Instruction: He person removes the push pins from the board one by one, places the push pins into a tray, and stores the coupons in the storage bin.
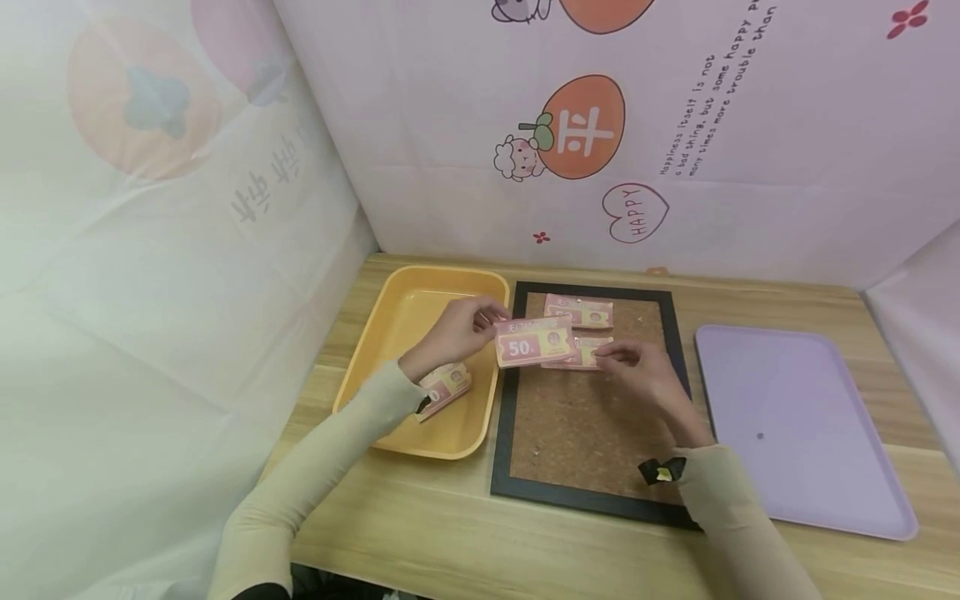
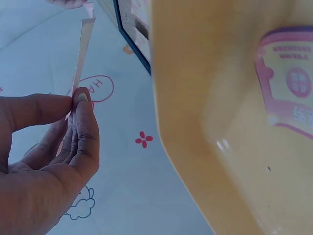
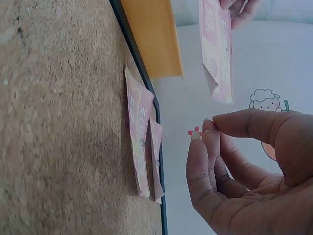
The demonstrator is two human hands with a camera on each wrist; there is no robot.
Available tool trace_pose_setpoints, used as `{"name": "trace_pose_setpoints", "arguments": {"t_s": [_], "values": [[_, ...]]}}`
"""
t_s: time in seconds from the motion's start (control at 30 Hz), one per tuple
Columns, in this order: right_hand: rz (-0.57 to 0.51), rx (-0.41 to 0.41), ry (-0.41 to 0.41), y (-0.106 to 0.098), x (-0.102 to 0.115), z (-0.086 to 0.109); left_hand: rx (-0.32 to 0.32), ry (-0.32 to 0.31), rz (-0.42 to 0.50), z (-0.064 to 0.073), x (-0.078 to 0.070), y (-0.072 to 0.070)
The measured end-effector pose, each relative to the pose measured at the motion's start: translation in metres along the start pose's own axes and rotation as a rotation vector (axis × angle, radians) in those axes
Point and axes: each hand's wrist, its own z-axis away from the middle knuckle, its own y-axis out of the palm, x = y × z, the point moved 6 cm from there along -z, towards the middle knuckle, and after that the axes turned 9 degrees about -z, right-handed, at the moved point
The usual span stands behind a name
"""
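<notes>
Held coupon (image 1: 523, 343) pinched at L edge by L hand (image 1: 459, 327), prob. to keep face clear.
Positioned over corkboard (image 1: 585, 437), laid coupon (image 1: 588, 355) partly hidden behind; R hand (image 1: 641, 373) tips together, but whether anything's gripped can't be told.

At least four coupons (image 1: 525, 344) — two hands (image 1: 461, 329) (image 1: 640, 371), two trays (image 1: 397, 333) (image 1: 802, 408), one corkboard (image 1: 585, 433)
</notes>
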Motion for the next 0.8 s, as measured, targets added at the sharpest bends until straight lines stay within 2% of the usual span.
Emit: {"name": "trace_pose_setpoints", "arguments": {"t_s": [0.23, 0.8], "values": [[0.037, -0.029, -0.032, -0.011, -0.001, 0.003, -0.067, 0.006, 0.026, 0.000, 0.015, -0.011], [0.022, -0.062, -0.061, -0.050, -0.020, 0.012, -0.077, -0.119, 0.028, 0.011, 0.057, -0.029]]}}
